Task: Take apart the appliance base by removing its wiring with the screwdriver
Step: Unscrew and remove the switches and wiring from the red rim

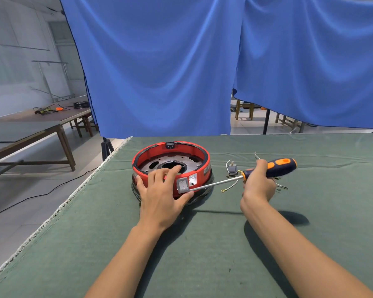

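A round red appliance base (199, 159) with a metal inner plate sits on the green table cloth (202, 244). A grey rocker switch (183, 185) is set in its near wall. My left hand (159, 194) grips the near rim, fingers curled over the top and thumb beside the switch. My right hand (259, 183) holds a screwdriver (276, 168) by its dark blue and orange handle. The metal shaft points left, and its tip reaches the wall right next to the switch. Loose white wires (228, 187) and a small grey part (233, 169) lie on the cloth just right of the base.
The table's left edge runs diagonally close to the base. A blue curtain (159, 67) hangs behind the table. Wooden tables (41, 130) with cables stand at the far left, and chairs show under the curtain at the right.
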Action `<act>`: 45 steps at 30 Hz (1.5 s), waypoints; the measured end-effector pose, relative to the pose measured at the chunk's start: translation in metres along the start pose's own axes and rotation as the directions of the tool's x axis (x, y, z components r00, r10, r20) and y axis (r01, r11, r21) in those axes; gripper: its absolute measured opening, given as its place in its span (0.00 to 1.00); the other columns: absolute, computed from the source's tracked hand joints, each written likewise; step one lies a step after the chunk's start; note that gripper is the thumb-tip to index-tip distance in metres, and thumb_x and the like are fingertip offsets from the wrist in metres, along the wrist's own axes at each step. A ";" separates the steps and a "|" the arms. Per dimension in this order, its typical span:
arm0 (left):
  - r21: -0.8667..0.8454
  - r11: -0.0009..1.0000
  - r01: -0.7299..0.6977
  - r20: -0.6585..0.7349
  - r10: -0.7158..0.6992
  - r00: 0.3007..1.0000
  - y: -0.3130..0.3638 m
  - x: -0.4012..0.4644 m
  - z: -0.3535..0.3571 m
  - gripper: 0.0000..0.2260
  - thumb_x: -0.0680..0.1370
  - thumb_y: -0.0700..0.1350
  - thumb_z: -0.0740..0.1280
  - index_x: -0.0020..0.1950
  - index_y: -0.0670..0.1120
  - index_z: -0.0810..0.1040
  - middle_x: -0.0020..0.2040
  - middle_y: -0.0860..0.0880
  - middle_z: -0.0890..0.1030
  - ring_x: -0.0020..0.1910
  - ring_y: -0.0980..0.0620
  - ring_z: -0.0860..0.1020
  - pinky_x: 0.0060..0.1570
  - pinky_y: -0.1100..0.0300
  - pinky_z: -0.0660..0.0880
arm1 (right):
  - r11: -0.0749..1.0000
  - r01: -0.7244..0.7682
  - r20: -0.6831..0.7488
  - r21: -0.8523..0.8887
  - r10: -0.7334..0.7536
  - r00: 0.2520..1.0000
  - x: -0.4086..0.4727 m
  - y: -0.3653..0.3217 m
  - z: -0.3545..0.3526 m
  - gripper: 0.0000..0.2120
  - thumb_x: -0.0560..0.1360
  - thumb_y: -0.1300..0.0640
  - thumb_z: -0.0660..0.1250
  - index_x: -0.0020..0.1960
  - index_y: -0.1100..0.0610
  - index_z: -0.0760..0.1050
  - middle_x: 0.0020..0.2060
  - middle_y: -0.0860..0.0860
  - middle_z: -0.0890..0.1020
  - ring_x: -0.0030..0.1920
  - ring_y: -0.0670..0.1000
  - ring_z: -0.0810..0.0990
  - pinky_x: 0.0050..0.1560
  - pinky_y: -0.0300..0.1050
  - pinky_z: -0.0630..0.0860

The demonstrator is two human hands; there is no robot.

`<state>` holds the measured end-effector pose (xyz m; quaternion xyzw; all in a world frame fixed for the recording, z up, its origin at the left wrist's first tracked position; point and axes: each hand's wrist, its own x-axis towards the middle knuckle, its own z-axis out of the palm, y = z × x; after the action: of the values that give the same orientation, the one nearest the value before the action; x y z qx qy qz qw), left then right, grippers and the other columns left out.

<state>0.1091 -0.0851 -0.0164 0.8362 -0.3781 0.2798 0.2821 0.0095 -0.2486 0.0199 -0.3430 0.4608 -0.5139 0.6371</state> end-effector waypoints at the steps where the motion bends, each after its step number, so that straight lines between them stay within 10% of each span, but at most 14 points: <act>1: 0.008 1.000 -0.014 -0.004 0.014 1.000 0.001 -0.001 -0.001 0.26 0.70 0.57 0.72 0.66 0.54 0.73 0.59 0.50 0.74 0.63 0.47 0.68 0.67 0.34 0.53 | 0.999 -0.038 -0.005 0.010 0.038 0.999 0.002 0.003 -0.002 0.14 0.71 0.47 0.63 0.31 0.54 0.71 0.24 0.46 0.75 0.28 0.50 0.70 0.31 0.44 0.65; 9: 0.104 0.962 -0.253 -0.160 0.267 0.950 0.007 -0.001 -0.002 0.20 0.66 0.50 0.78 0.57 0.48 0.81 0.52 0.49 0.81 0.58 0.47 0.75 0.64 0.36 0.64 | 0.993 -0.114 -0.011 -0.009 0.114 0.993 0.017 0.002 -0.011 0.13 0.68 0.47 0.63 0.31 0.55 0.72 0.19 0.45 0.73 0.23 0.48 0.67 0.26 0.42 0.63; 16: -0.121 0.969 -0.213 -0.211 0.185 0.960 0.016 -0.006 -0.011 0.17 0.73 0.53 0.68 0.55 0.42 0.80 0.50 0.49 0.81 0.52 0.50 0.74 0.56 0.50 0.69 | 0.976 -0.218 0.172 0.006 0.214 0.962 0.018 -0.005 -0.018 0.14 0.71 0.46 0.65 0.35 0.54 0.67 0.27 0.49 0.72 0.21 0.47 0.68 0.22 0.34 0.62; 22: -0.282 0.935 -0.213 -0.177 0.168 0.970 0.031 -0.011 -0.015 0.17 0.72 0.46 0.72 0.57 0.39 0.78 0.50 0.45 0.80 0.50 0.49 0.76 0.53 0.57 0.72 | 0.932 -0.290 0.604 -0.219 0.363 0.710 0.002 -0.031 -0.011 0.12 0.74 0.59 0.62 0.32 0.56 0.66 0.25 0.51 0.79 0.16 0.44 0.66 0.16 0.31 0.61; 30: -0.427 0.889 -0.167 -0.171 0.102 0.980 0.042 -0.011 -0.016 0.18 0.72 0.43 0.73 0.59 0.39 0.76 0.55 0.47 0.80 0.55 0.53 0.78 0.55 0.61 0.73 | 0.857 0.063 0.751 -0.512 0.411 0.517 -0.023 -0.033 -0.007 0.06 0.73 0.52 0.70 0.43 0.55 0.77 0.35 0.49 0.83 0.18 0.42 0.56 0.17 0.31 0.52; 36: -0.406 0.896 -0.182 -0.157 0.128 0.979 0.052 -0.009 -0.013 0.18 0.73 0.46 0.72 0.59 0.40 0.75 0.55 0.48 0.80 0.55 0.52 0.77 0.56 0.60 0.73 | 0.874 0.061 0.817 -0.482 0.423 0.392 -0.026 -0.026 -0.009 0.15 0.72 0.52 0.71 0.28 0.52 0.76 0.26 0.48 0.67 0.18 0.43 0.56 0.18 0.31 0.52; 45: 0.009 1.000 0.025 -0.052 -0.024 0.998 0.023 -0.005 -0.012 0.16 0.70 0.47 0.74 0.54 0.42 0.79 0.56 0.44 0.78 0.57 0.41 0.75 0.63 0.42 0.67 | 0.816 0.292 0.633 -0.499 0.114 0.766 0.017 -0.035 -0.014 0.19 0.67 0.56 0.77 0.30 0.54 0.66 0.21 0.49 0.68 0.18 0.46 0.57 0.19 0.33 0.53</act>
<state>0.0850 -0.0869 -0.0055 0.8346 -0.3591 0.2996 0.2911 -0.0147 -0.2726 0.0433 -0.6932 0.3312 -0.2356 0.5953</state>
